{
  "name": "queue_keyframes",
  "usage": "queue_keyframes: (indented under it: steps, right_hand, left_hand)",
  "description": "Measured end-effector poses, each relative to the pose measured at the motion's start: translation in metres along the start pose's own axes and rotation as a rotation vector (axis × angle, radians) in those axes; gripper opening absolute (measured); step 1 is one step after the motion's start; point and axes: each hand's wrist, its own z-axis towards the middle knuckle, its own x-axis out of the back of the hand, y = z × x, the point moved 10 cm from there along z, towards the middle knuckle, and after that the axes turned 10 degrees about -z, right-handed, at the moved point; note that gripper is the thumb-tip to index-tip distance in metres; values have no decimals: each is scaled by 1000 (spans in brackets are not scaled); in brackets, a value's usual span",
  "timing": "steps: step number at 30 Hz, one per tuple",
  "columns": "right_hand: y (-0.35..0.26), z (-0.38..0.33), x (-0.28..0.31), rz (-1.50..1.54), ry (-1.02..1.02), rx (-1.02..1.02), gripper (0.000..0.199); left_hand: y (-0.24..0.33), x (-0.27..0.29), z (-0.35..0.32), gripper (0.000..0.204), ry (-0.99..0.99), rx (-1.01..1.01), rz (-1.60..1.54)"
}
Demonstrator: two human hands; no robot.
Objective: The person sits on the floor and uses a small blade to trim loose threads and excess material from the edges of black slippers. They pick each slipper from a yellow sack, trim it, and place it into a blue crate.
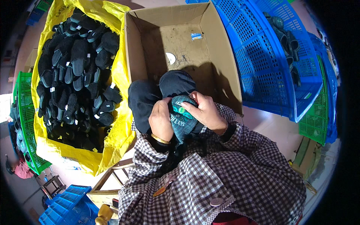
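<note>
Over my lap, in front of my dark-clad knees (143, 98), I hold a dark green plaid slipper (182, 125) with pale print and a round green emblem. My left hand (161, 119) is closed on its left edge, fingers bunched together. On the opposite side, my right hand (208, 113) grips the upper end, its thumb pressed on the cloth near the emblem. The fingers behind the fabric are hidden. Its lower end narrows toward my lap, partly lost in shadow.
An open cardboard box (146, 56) stands ahead, with scraps on its bottom. At left, a yellow sack (119, 146) holds many black fuzzy slippers (78, 56). Blue plastic crates (258, 56) rise at right, one with dark green slippers (288, 43). A wooden stool (99, 191) is at lower left.
</note>
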Motion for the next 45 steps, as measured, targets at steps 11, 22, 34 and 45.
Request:
queue_keyframes:
  steps: [11,22,34,45]
  right_hand:
    - [28,5,1,181,32,-175,36]
    - [20,0,-6,73,-57,-44,33]
    - [30,8,1,134,35,-117,31]
    - [31,-1,3,112,126,-178,27]
  left_hand:
    - [23,50,-26,34,60,-92,289]
    - [13,-33,-64,45,-580,-270,54]
    - [45,-63,-6,44,-554,-407,-7]
    - [7,-48,-59,50,-588,-161,-196]
